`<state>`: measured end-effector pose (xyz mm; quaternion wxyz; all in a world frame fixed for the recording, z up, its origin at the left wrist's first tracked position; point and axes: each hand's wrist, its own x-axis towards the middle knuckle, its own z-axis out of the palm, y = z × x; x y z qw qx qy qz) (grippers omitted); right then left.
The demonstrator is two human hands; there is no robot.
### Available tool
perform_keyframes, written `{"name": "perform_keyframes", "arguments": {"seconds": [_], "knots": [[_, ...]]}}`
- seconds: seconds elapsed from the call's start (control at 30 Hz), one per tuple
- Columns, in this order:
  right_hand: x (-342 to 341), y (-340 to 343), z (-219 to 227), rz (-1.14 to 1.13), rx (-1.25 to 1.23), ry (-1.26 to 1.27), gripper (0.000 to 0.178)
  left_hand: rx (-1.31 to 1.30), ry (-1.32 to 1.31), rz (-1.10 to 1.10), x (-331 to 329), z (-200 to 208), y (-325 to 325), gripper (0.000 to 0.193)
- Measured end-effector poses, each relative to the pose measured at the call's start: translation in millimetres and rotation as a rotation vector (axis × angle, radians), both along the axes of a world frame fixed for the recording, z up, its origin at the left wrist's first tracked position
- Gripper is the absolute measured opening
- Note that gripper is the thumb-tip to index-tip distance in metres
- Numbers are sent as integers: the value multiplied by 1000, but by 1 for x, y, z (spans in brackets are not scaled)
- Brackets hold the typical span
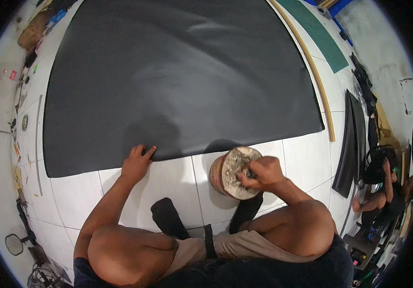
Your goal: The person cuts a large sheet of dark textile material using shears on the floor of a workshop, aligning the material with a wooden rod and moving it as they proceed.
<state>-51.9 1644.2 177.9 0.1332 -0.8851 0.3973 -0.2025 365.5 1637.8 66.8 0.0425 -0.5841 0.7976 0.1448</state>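
Observation:
A large sheet of black, leather-like material lies flat on the white tiled floor in front of me. My left hand rests at its near edge, fingers apart, with the fingertips on the sheet. Just short of the same edge, to the right, stands a round can with a reddish side. Its pale top is crusted with dried residue. My right hand is closed over the can's top. What its fingers grip there is hidden.
A long tan tube lies along the sheet's right side, with a green strip beyond it. Folded dark pieces lie farther right, near another person sitting low. Tools and scraps line the left wall, including a thin metal ruler.

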Motion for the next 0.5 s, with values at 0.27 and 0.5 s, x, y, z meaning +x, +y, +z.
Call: {"name": "perform_keyframes", "arguments": {"seconds": [0.27, 0.5], "knots": [[20, -67, 8, -94, -171, -142, 27, 23, 36, -2, 11, 5, -7, 55], [18, -119, -31, -131, -158, -127, 28, 146, -28, 16, -5, 8, -18, 55]]}}
